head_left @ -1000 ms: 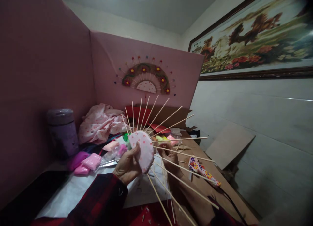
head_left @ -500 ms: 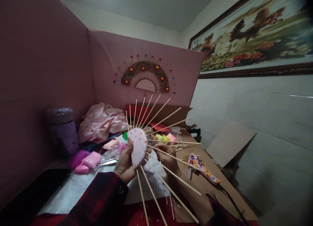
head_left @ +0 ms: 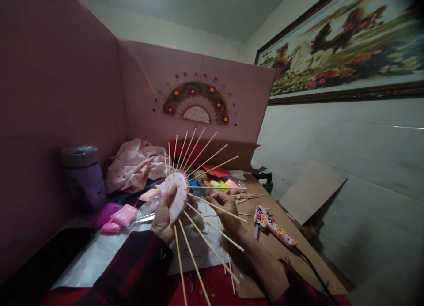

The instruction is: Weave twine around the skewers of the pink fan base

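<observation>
My left hand [head_left: 162,218] is closed around a half-circle piece [head_left: 179,192] covered in white fabric with pink-red spots, thumb on its face. Several thin wooden sticks [head_left: 206,154] fan out from its curved edge, pointing up, right and down toward me. The piece is tilted, its straight side facing left. My right hand [head_left: 226,209] is at the right of the piece, fingers pinched at one of the sticks [head_left: 239,215] that points right; the fingertips are partly hidden behind it.
A flowered glue gun [head_left: 274,226] with a cord lies on cardboard at right, near loose sticks [head_left: 250,196]. Pink packets [head_left: 125,214], scissors [head_left: 145,218], crumpled spotted cloth [head_left: 137,162] and a purple flask [head_left: 83,175] are at left. A decorated fan [head_left: 196,100] hangs on the pink panel behind.
The half-circle piece with its sticks has shifted left and turned slightly away. My right hand has moved a little farther from the piece's edge, along the stick.
</observation>
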Action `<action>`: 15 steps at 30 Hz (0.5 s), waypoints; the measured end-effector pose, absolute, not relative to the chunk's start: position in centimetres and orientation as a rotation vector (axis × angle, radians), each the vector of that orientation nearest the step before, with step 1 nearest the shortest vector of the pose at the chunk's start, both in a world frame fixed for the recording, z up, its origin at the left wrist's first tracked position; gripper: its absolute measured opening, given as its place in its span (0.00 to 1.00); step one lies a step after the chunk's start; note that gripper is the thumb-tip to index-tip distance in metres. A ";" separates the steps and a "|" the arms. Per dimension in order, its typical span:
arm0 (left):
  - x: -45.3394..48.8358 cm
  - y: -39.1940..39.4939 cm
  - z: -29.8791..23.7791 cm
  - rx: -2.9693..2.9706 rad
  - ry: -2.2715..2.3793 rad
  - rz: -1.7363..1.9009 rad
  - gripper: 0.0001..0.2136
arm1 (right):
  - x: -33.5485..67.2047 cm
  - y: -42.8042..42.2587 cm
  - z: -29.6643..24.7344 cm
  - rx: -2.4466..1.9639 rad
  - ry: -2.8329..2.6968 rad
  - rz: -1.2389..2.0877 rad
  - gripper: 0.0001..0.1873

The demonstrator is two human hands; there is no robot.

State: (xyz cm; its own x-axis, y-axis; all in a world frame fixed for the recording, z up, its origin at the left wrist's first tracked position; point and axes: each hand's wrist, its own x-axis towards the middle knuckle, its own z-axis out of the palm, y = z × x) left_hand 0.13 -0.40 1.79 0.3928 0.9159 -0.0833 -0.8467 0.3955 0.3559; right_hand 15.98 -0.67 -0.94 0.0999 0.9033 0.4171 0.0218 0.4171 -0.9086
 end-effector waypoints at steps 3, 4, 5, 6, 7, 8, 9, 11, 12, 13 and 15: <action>-0.1 -0.1 1.6 0.317 0.246 1.132 0.07 | 15.9 -1.2 -0.5 -0.947 -1.371 0.794 0.14; -0.1 0.0 1.6 0.326 0.243 1.135 0.08 | 15.9 -1.4 -0.4 -0.951 -1.395 0.782 0.14; -0.2 0.0 1.6 0.332 0.240 1.141 0.08 | 15.9 -1.6 -0.2 -0.953 -1.413 0.779 0.14; -0.3 0.0 1.7 0.334 0.239 1.143 0.08 | 15.9 -1.8 -0.2 -0.953 -1.423 0.781 0.14; -0.3 -0.1 1.8 0.333 0.244 1.146 0.09 | 15.9 -2.0 -0.1 -0.950 -1.428 0.784 0.14; -0.4 -0.1 1.9 0.330 0.252 1.151 0.09 | 16.0 -2.1 -0.1 -0.937 -1.429 0.785 0.14; -0.4 -0.2 2.0 0.323 0.261 1.154 0.09 | 16.0 -2.2 -0.1 -0.916 -1.428 0.781 0.13; -0.4 -0.4 2.3 0.303 0.271 1.145 0.10 | 16.1 -2.2 -0.2 -0.862 -1.435 0.766 0.12; -0.3 -0.5 2.4 0.290 0.272 1.136 0.11 | 16.2 -2.2 -0.3 -0.836 -1.437 0.762 0.11; -0.3 -0.6 2.6 0.278 0.270 1.131 0.12 | 16.2 -2.2 -0.3 -0.814 -1.439 0.763 0.10; -0.3 -0.8 2.8 0.259 0.260 1.126 0.12 | 16.2 -2.3 -0.3 -0.783 -1.448 0.764 0.09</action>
